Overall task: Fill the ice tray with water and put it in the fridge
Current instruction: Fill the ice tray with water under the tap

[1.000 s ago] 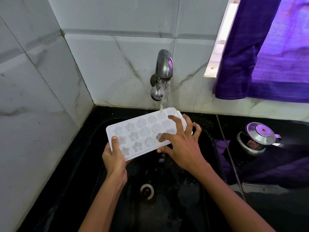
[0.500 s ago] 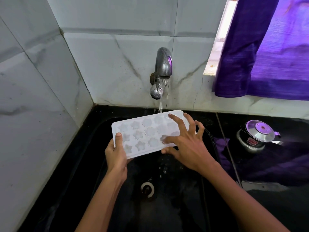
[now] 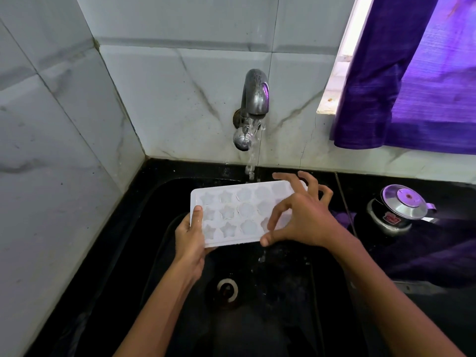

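Observation:
A white ice tray with star and flower moulds is held over the black sink, nearly level. My left hand grips its left end, thumb on top. My right hand lies over the tray's right end with fingers spread and curled, thumb at the near edge. A metal tap on the tiled wall runs a thin stream of water that falls at the tray's far edge.
The drain lies at the sink bottom below the tray. A steel pot with a lid stands on the black counter to the right. A purple curtain hangs at upper right. Tiled walls close the left and back.
The tray has shifted right and towards me and levelled out. The water stream now meets its far edge instead of the far right cells. My right fingers have lifted and curled.

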Tool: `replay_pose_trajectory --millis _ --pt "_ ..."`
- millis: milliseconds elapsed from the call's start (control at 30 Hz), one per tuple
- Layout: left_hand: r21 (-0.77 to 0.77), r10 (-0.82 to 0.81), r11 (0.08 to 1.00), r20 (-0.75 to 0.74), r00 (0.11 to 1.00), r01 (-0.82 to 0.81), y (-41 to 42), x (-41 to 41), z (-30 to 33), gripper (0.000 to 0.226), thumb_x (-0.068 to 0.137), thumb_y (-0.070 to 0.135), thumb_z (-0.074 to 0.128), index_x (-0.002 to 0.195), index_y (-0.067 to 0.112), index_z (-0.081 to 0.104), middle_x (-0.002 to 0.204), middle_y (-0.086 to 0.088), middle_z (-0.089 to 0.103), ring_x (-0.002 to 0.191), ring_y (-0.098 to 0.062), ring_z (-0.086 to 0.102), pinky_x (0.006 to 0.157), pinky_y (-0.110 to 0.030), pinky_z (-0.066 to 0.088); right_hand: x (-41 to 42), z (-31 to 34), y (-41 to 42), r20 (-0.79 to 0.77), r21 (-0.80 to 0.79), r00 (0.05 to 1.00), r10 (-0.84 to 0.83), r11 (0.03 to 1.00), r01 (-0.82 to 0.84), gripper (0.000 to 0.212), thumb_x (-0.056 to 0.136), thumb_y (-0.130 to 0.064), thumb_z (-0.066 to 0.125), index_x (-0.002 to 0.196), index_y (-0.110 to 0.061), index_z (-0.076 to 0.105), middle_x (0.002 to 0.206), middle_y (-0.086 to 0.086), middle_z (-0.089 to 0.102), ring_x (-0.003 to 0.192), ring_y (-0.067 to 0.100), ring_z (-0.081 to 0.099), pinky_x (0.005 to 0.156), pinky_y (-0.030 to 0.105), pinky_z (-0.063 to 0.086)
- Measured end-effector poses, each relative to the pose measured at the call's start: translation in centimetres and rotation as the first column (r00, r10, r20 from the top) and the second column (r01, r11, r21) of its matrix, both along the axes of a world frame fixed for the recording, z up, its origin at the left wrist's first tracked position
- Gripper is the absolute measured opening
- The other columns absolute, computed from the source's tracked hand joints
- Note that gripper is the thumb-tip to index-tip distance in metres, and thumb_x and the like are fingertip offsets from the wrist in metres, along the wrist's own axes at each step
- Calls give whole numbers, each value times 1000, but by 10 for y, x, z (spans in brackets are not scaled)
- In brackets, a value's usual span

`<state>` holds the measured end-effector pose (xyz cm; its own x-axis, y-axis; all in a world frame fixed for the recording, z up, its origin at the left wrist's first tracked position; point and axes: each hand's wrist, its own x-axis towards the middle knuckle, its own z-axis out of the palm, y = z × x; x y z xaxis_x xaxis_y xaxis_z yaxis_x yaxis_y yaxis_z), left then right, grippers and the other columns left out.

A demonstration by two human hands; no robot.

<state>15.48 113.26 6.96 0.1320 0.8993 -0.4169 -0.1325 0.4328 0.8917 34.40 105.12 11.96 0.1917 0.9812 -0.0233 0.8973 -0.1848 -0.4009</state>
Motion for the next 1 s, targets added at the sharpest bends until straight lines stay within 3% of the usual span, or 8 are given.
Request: replay_pose_trajectory --millis 67,200,300,567,767,867,1000 --pt "8 -13 1000 2 1000 13 -1 1 0 27 97 35 44 109 16 60 102 -8 70 88 -24 69 65 -36 57 2 5 6 -61 -3 998 -19 1000 19 36 46 -72 73 68 -44 68 150 -22 15 140 13 -12 110 48 -5" --pt "22 -33 999 -5 999 33 -3 1 1 27 97 35 44 109 16 60 100 -7 70 87 -23 69 63 -35 56 -4 2 24 -2 0 999 -40 999 40 27 78 -62 60 98 -45 64 153 -14 16 144 18 -15 111 52 -5" --pt "27 -52 998 0 999 52 -5 1 1 27 97 35 44 106 16 61 100 -8 71 87 -25 70 65 -35 57 -13 -5 35 68 -37 998 -13 999 16 32 87 -59 50 112 -42 61 156 -12 9 144 21 -22 111 54 -9" --pt "68 -45 997 -6 999 45 -7 -3 1 23 96 34 45 96 19 63 99 -7 71 89 -24 69 76 -40 56 -25 -1 43 268 21 963 -13 1000 7 30 83 -61 54 97 -40 71 159 -11 4 143 28 -21 110 56 -9" --pt "91 -38 995 -28 999 41 -3 -4 2 22 96 34 46 97 20 63 100 -7 71 90 -24 69 79 -42 56 -37 -9 41 352 7 936 0 1000 -2 34 94 -54 41 112 -40 66 160 -6 -2 143 32 -21 107 57 -11" --pt "107 -43 993 -43 998 47 -3 -8 -1 25 96 35 46 101 18 64 97 -5 72 88 -22 70 73 -38 57 -39 -10 41 340 31 940 6 999 -17 28 90 -52 51 105 -39 70 159 -5 5 143 32 -18 107 56 -10" --pt "110 -45 993 -48 998 50 -7 -13 -7 25 96 35 46 101 18 63 99 -6 71 88 -22 70 68 -34 56 -36 -2 44 313 34 949 -38 999 29 31 73 -63 64 86 -37 73 158 -9 8 142 30 -15 107 57 -6"
